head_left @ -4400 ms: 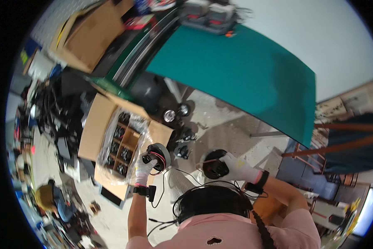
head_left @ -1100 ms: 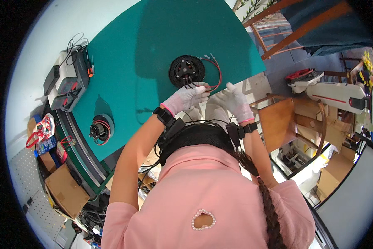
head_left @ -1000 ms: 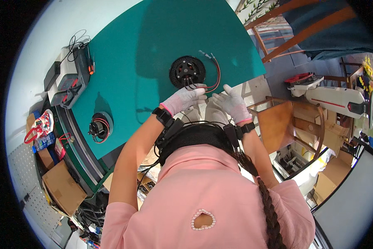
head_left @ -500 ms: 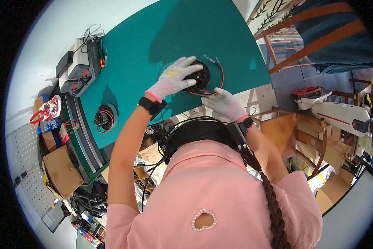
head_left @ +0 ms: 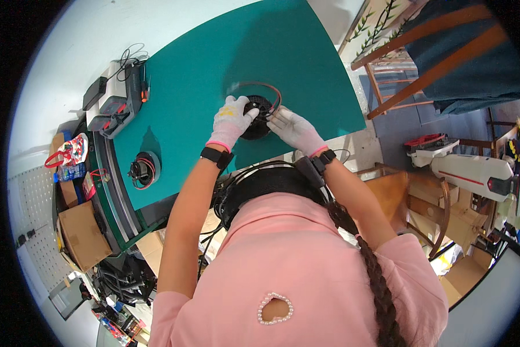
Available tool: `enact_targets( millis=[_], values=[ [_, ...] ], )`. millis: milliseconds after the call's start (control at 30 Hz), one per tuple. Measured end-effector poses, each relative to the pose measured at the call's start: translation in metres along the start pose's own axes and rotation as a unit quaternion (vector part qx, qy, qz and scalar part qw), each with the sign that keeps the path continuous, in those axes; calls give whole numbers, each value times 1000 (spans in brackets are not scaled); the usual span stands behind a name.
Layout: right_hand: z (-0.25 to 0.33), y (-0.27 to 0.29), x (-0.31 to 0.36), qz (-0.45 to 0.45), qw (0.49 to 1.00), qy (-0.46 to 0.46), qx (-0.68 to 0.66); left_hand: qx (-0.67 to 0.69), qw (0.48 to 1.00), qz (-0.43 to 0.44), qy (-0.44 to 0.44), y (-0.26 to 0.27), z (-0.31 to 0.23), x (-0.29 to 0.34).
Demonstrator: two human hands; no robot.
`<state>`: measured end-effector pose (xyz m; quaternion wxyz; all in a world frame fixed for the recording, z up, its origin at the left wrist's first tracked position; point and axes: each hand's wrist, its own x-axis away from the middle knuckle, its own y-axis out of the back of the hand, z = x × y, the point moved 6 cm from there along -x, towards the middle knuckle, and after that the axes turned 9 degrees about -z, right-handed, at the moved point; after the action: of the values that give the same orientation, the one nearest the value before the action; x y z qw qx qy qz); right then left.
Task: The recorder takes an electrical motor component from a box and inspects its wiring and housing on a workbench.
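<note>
A black round part (head_left: 258, 132) with a ribbed rim rests on or just above the green table mat (head_left: 294, 58). From it a red-and-black wire (head_left: 278, 91) curves up and over to the left, its loose end smeared by motion. In a white work glove, my left hand (head_left: 231, 122) grips the part's left side, thumb on top. My right hand (head_left: 296, 130), gloved too, closes its fingertips on the wire at the part's right edge. What lies beneath those fingertips is hidden. Farther left stands a similar black round part (head_left: 145, 170) with coiled red-and-black wires.
A grey-and-white machine (head_left: 116, 101) with a black cable stands at the table's left end, with orange-handled tools (head_left: 145, 89) beside it. A cardboard box (head_left: 85, 236) sits at the lower left. Wooden chairs (head_left: 394, 191) stand off the table's right side.
My left hand has shifted its hold to the part's near left side. The part has turned, swinging the wire's loose end from right to left. My right hand has moved up to the part's edge.
</note>
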<state>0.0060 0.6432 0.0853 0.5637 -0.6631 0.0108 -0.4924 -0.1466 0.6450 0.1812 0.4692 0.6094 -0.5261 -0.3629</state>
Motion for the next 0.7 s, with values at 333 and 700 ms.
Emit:
enact_targets(
  millis=[333, 700],
  values=[
    [-13, -19, -21, 36, 999, -26, 18, 30, 998, -40, 31, -1, 3, 5],
    [54, -17, -49, 41, 990, 127, -47, 35, 998, -29, 38, -1, 0, 4]
  ],
)
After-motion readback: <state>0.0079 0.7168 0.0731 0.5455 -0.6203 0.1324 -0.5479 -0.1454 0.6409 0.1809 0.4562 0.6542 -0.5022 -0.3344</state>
